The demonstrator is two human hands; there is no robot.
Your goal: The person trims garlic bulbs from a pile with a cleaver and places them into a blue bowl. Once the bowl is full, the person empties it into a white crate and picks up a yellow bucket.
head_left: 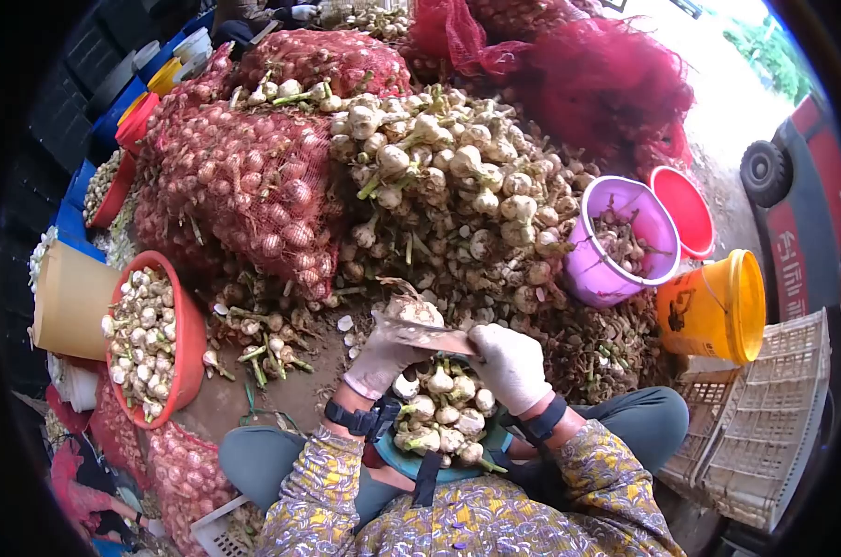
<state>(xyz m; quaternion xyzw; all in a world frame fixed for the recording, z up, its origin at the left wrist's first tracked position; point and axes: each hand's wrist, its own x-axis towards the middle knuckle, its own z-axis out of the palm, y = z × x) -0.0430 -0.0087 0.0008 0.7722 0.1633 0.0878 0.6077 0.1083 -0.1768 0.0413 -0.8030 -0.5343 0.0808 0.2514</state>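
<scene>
My left hand point(381, 357), in a pale work glove, is closed around a garlic bulb point(417, 312) with dry roots on top. In my right hand point(511, 368), also gloved, is a knife point(434, 338). Its broad blade reaches left across the front of the bulb, up against my left hand; the handle is hidden in my fist. Below both hands, a teal basin point(404, 459) between my legs holds several trimmed garlic bulbs point(444, 410).
Ahead rises a heap of garlic point(467, 186) beside red mesh sacks point(239, 176). A red tub of garlic point(190, 343) stands left. On the right are a purple bucket point(592, 265), a yellow bucket point(718, 311) and plastic crates point(764, 418). Another person's arm point(114, 506) shows lower left.
</scene>
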